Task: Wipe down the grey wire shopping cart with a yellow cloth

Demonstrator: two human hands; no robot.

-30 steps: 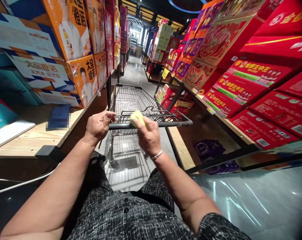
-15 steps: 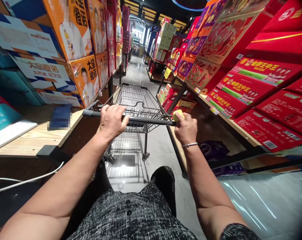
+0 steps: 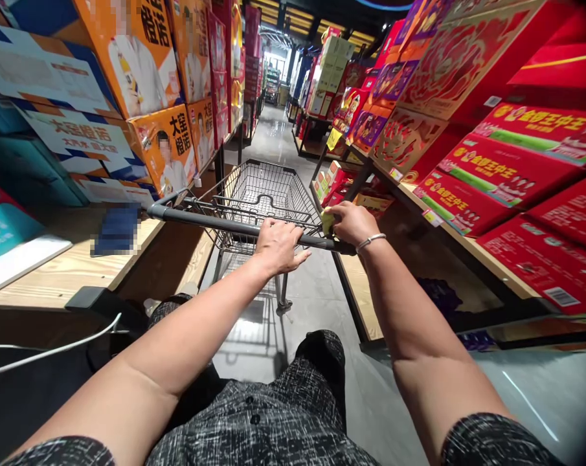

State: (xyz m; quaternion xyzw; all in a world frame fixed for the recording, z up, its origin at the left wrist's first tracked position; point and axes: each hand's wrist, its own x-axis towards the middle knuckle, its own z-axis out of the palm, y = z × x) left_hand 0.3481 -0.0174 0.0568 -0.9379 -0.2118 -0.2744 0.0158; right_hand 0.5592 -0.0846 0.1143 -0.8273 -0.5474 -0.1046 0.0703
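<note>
A black wire shopping cart (image 3: 266,184) stands in the aisle in front of me, with its dark handle bar (image 3: 200,221) running across the view. My left hand (image 3: 278,246) lies over the handle right of its middle, fingers curled on the bar. My right hand (image 3: 353,223), with a silver bangle on the wrist, is closed on a small yellow cloth (image 3: 327,222) and presses it against the right end of the handle. The cart basket looks empty.
Orange and blue boxes (image 3: 166,152) sit on a wooden shelf (image 3: 69,265) to the left. Red gift boxes (image 3: 472,175) fill the sloping shelves on the right. A white cable (image 3: 50,353) hangs at the lower left. The glossy grey floor (image 3: 278,139) runs on ahead between displays.
My right hand took the yellow cloth from the middle of the handle to its right end. My left hand slid right along the bar. The cart swung a little left.
</note>
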